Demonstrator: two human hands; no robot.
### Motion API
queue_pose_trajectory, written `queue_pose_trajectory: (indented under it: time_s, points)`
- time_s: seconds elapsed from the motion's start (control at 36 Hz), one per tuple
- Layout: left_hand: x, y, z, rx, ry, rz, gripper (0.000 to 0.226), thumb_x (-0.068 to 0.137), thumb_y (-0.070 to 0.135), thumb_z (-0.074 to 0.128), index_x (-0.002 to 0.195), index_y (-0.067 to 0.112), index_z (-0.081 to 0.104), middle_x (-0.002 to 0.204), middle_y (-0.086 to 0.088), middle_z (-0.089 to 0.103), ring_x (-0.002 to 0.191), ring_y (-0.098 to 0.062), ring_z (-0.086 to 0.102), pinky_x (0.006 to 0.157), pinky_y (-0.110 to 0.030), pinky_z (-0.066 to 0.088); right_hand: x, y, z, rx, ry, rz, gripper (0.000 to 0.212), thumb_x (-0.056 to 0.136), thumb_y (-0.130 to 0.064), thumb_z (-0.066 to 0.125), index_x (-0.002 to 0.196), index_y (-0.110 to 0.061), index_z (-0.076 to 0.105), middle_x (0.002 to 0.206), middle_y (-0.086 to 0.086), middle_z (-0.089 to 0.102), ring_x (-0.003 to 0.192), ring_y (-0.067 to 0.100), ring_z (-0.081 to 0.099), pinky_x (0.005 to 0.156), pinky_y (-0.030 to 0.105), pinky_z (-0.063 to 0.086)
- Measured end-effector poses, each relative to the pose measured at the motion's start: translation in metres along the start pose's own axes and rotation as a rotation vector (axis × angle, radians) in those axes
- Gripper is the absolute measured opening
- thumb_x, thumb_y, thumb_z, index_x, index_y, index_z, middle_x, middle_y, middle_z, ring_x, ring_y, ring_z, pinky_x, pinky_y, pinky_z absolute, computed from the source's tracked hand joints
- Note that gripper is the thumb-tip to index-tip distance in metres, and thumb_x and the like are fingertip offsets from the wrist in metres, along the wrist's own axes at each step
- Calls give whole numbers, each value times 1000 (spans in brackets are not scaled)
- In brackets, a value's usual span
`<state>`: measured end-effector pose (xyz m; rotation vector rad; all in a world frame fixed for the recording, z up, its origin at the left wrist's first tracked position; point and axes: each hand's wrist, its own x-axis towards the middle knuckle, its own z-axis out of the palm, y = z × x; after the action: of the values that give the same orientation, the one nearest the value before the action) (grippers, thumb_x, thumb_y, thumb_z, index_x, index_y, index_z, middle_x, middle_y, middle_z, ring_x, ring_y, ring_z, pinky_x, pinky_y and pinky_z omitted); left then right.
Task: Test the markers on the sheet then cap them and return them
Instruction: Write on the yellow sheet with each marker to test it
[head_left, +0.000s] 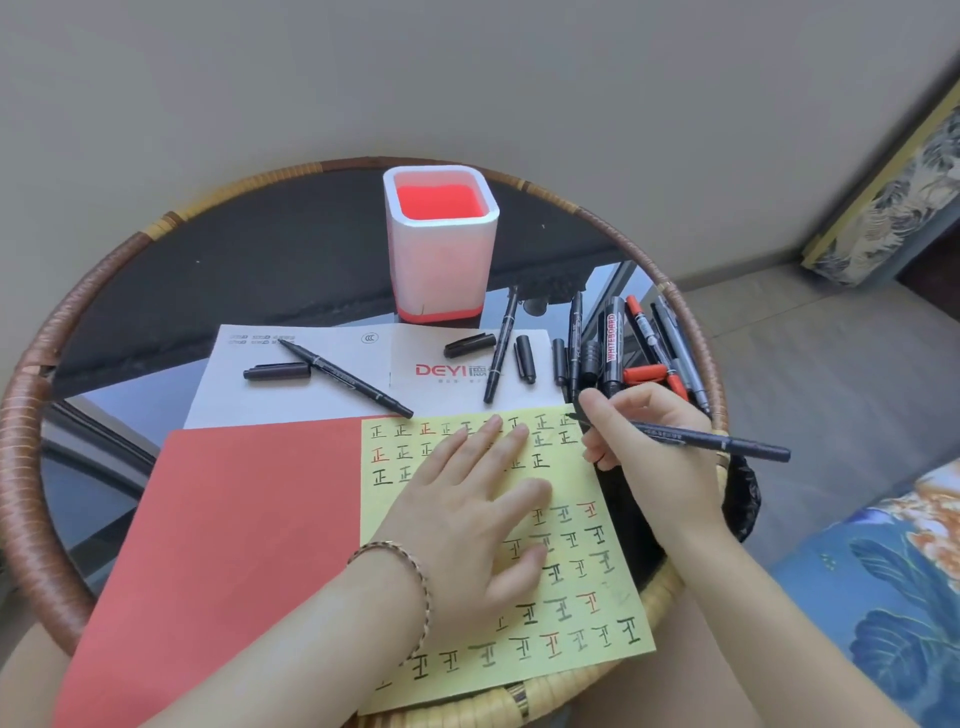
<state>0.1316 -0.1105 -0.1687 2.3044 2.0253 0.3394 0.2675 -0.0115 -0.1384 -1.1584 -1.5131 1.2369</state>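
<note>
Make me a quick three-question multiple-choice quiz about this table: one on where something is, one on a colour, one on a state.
1. The left hand lies flat on which sheet?
A red
B yellow
C white

2. The inside of the pen holder is
A blue
B green
C red

3. The marker in the right hand is
A pinched, with its tip down at the sheet's top right corner
B lying loose on the table
C standing in the holder

Answers:
1 B: the palm and fingers cover written characters on the yellow sheet.
2 C: bright red shows through its open top.
3 A: the fingers grip it near the tip, and the barrel slants out to the right.
</note>
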Motion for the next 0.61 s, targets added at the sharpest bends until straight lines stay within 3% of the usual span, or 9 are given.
queue_pose_trajectory:
  time_s: [0.17, 0.31, 0.61]
  points:
    - [2, 0, 0, -21, -28, -3, 44, 77, 49, 39, 120, 43, 48, 138, -10, 46, 130, -30, 39, 101, -41, 19, 0, 12, 7, -132, 168, -64, 40, 80, -15, 67, 49, -7, 43, 35, 1, 49, 34, 9, 44, 45, 15, 40]
    - [2, 0, 0, -43, -40, -9, 44, 77, 50, 39, 119, 44, 49, 140, -9, 44, 131, -29, 37, 101, -42, 19, 0, 14, 9, -162, 153, -68, 34, 77, -5, 61, 49, -4, 41, 43, 19, 51, 37, 12, 43, 47, 18, 39]
    - [1, 1, -1, -76, -45, -24, 44, 77, 49, 39, 119, 44, 50, 141, -9, 42, 132, -28, 35, 104, -41, 17, 1, 13, 9, -172, 123, -68, 32, 74, 0, 60, 49, -2, 40, 43, 21, 51, 36, 10, 41, 46, 16, 38]
